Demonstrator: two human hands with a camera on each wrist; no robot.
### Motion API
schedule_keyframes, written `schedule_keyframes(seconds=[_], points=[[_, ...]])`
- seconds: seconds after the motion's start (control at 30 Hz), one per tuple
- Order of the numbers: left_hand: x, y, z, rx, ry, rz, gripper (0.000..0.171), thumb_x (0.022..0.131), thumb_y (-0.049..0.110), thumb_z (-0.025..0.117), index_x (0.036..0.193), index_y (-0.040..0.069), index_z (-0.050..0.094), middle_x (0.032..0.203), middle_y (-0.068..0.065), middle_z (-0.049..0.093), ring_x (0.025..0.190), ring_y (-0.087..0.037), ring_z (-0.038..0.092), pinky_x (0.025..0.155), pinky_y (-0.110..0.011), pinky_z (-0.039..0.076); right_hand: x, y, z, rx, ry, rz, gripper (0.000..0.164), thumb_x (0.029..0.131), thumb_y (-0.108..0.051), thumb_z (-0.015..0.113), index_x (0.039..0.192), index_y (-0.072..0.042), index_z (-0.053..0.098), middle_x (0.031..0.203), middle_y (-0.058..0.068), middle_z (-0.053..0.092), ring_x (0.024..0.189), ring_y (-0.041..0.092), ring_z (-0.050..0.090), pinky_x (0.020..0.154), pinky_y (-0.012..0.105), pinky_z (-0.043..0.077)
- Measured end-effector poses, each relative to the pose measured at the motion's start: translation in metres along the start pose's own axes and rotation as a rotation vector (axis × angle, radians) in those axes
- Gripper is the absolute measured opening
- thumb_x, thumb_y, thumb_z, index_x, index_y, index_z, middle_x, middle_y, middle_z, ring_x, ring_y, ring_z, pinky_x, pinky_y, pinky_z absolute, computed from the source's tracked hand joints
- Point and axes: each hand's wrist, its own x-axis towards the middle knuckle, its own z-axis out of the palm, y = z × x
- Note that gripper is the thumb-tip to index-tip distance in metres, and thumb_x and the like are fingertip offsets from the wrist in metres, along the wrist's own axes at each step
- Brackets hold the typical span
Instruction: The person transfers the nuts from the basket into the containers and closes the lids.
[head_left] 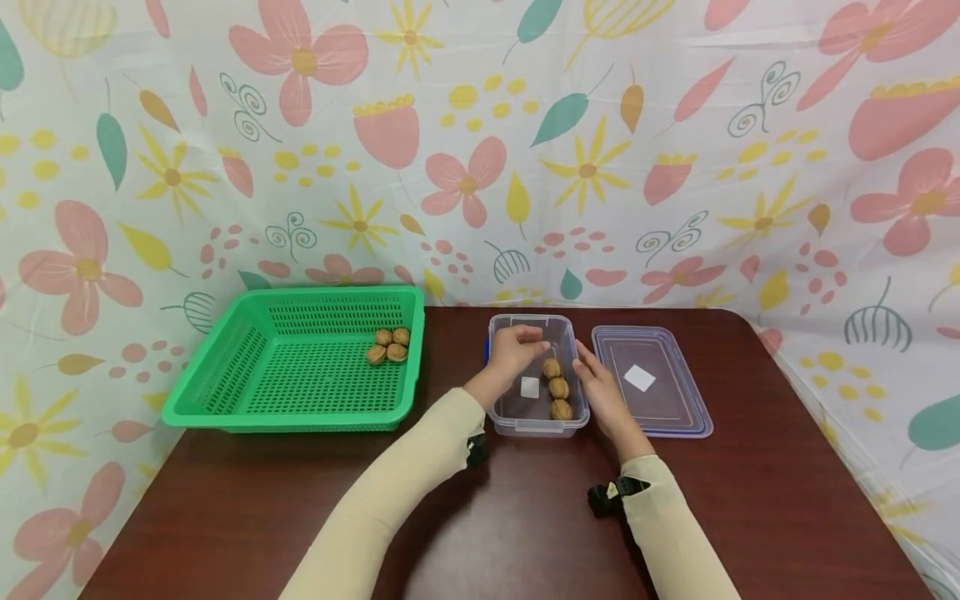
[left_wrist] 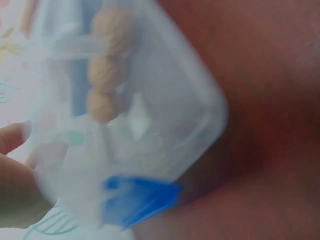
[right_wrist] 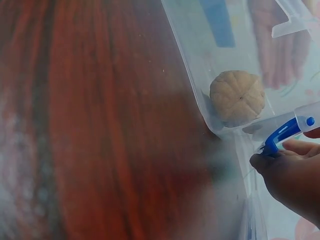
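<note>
A clear plastic container (head_left: 540,427) stands before me with three walnuts (head_left: 558,388) in a row along its right inner wall. My left hand (head_left: 513,357) reaches over its left side, with thumb and fingers apart and no walnut showing between them. In the left wrist view that hand (left_wrist: 20,182) is partly behind the see-through wall, near a blue latch (left_wrist: 140,200). My right hand (head_left: 606,398) lies along the container's right side, fingers fairly straight. The right wrist view shows its fingertips at another blue latch (right_wrist: 280,135), beside a walnut (right_wrist: 237,98).
To the left, a green basket (head_left: 300,419) bears several walnuts (head_left: 387,345) in its right corner. A clear lid (head_left: 660,408) with a blue-edged rim and a white label lies right of the container on the dark wooden table (head_left: 525,517). A flowered cloth (head_left: 480,108) hangs behind.
</note>
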Motion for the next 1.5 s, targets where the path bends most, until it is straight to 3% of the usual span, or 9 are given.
schedule_keyframes(seconds=[0.33,0.5,0.67,0.8,0.93,1.2,1.37,1.5], points=[[0.003,0.054,-0.031,-0.021,-0.042,0.077,0.033,0.089,0.014,0.071,0.12,0.004,0.066,0.113,-0.008,0.069,0.106,-0.021,0.064,0.087,-0.027,0.053,-0.003,0.0,0.002,0.012,-0.001,0.011,0.052,0.107,-0.024,0.035,0.155,-0.014,0.019,0.159,0.014,0.016,0.145,0.033,0.012,0.117,0.051,0.013],[0.008,0.076,-0.058,-0.055,-0.051,0.096,0.035,0.091,0.014,0.068,0.124,0.002,0.063,0.118,-0.011,0.066,0.109,-0.023,0.062,0.093,-0.032,0.051,-0.003,0.001,0.004,0.044,0.005,-0.007,0.051,0.107,-0.021,0.035,0.155,-0.011,0.02,0.159,0.015,0.016,0.146,0.032,0.01,0.117,0.05,0.011],[0.012,0.086,-0.09,-0.065,-0.014,0.105,0.038,0.092,0.015,0.068,0.126,0.0,0.062,0.123,-0.013,0.064,0.113,-0.024,0.059,0.096,-0.03,0.048,-0.003,0.001,0.005,0.084,-0.004,-0.043,0.051,0.107,-0.021,0.033,0.155,-0.008,0.019,0.159,0.014,0.016,0.146,0.03,0.009,0.118,0.047,0.01],[0.015,0.086,-0.117,-0.07,0.011,0.116,0.037,0.092,0.017,0.067,0.125,0.001,0.062,0.123,-0.013,0.063,0.113,-0.026,0.059,0.096,-0.033,0.048,-0.004,0.002,0.006,0.088,-0.004,-0.048,0.051,0.107,-0.021,0.033,0.154,-0.008,0.02,0.159,0.013,0.018,0.146,0.028,0.01,0.118,0.045,0.01],[0.016,0.083,-0.142,-0.161,0.018,0.115,0.037,0.093,0.015,0.065,0.126,-0.002,0.06,0.124,-0.018,0.061,0.116,-0.032,0.057,0.1,-0.037,0.046,-0.004,0.003,0.006,0.075,-0.008,-0.045,0.051,0.107,-0.019,0.033,0.154,-0.008,0.02,0.159,0.013,0.018,0.146,0.029,0.01,0.118,0.046,0.011],[0.016,0.077,-0.182,-0.266,0.014,0.07,0.045,0.095,0.013,0.063,0.135,-0.003,0.051,0.132,-0.017,0.054,0.127,-0.031,0.048,0.102,-0.03,0.044,-0.003,0.003,0.005,0.065,-0.007,-0.044,0.051,0.106,-0.02,0.034,0.154,-0.009,0.02,0.159,0.013,0.018,0.146,0.029,0.01,0.118,0.047,0.011],[0.021,0.066,-0.205,-0.295,0.023,0.05,0.049,0.095,0.014,0.062,0.139,-0.003,0.047,0.133,-0.015,0.052,0.128,-0.028,0.047,0.103,-0.031,0.043,-0.003,0.002,0.003,0.061,0.001,-0.044,0.051,0.106,-0.018,0.035,0.154,-0.009,0.021,0.159,0.013,0.017,0.146,0.029,0.01,0.118,0.047,0.011],[0.022,0.054,-0.225,-0.304,-0.009,0.044,0.051,0.096,0.013,0.061,0.142,-0.001,0.043,0.143,-0.017,0.044,0.13,-0.025,0.045,0.108,-0.034,0.038,-0.002,0.002,0.002,0.064,0.003,-0.052,0.051,0.106,-0.017,0.034,0.154,-0.008,0.02,0.159,0.013,0.017,0.146,0.03,0.01,0.118,0.047,0.011]])
